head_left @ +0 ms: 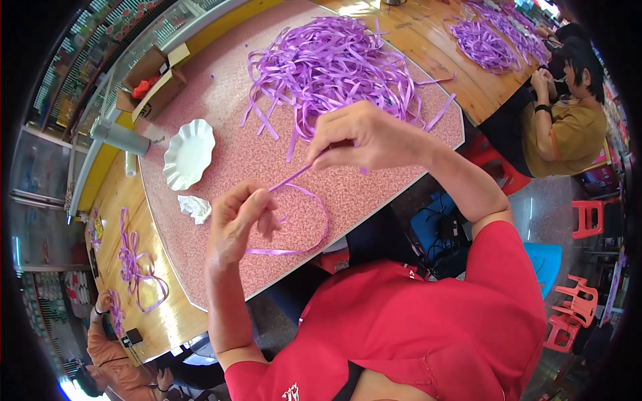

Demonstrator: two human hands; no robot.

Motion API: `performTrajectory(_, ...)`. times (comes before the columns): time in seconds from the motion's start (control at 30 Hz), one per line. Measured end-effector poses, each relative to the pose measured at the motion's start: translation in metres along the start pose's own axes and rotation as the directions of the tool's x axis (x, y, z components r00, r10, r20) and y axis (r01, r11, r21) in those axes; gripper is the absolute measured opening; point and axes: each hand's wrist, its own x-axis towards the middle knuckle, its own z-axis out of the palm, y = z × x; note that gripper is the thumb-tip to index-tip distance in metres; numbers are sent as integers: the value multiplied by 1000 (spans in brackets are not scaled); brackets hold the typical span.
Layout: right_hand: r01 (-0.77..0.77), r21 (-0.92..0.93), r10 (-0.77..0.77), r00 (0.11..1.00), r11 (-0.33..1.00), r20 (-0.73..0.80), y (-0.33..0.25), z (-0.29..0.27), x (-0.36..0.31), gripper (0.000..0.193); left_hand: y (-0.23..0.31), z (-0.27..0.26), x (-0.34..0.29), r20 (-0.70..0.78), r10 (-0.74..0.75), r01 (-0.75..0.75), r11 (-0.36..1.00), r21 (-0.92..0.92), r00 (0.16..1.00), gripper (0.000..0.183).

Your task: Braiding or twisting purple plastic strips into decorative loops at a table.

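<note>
A narrow purple ribbon (292, 177) is stretched between my two hands above the pink speckled table (247, 154). My left hand (242, 224) pinches its lower left end between thumb and forefinger, the other fingers half curled. Higher and to the right, my right hand (354, 137) grips the other end, its fingers closed and pointing down. A slack loop of purple ribbon (326, 217) curves on the table beneath and beside my left hand. Just beyond my right hand lies a large tangled heap of purple ribbons (334, 63).
Left on the table are a white scalloped dish (189, 155), crumpled white tissue (194, 208), a grey cylinder (120, 136) and an open cardboard box (152, 83). Co-workers sit at right (565, 120) and lower left (117, 364). More purple ribbons (485, 47) lie at the far right.
</note>
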Motion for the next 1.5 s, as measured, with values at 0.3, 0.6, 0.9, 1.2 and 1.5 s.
performTrajectory(0.3,-442,-25,443,892,897,88,59,-62,-66,16,-51,-102,-56,-379,37,-55,998,-37,925,33)
performTrajectory(0.6,-545,-113,536,838,831,-103,94,-98,-124,15,-91,-227,-123,-664,-124,-240,871,-428,737,29)
performTrajectory(0.9,-558,245,596,794,793,-119,62,-75,-106,14,-108,-245,-153,-832,-224,1,966,-259,508,22)
performTrajectory(1.2,-367,413,462,873,833,-155,14,-18,-67,20,-104,-87,-86,-677,378,-250,926,284,631,28)
performTrajectory(1.5,-292,38,290,909,956,-300,-35,26,-46,22,-102,131,16,98,289,-234,899,-371,952,68)
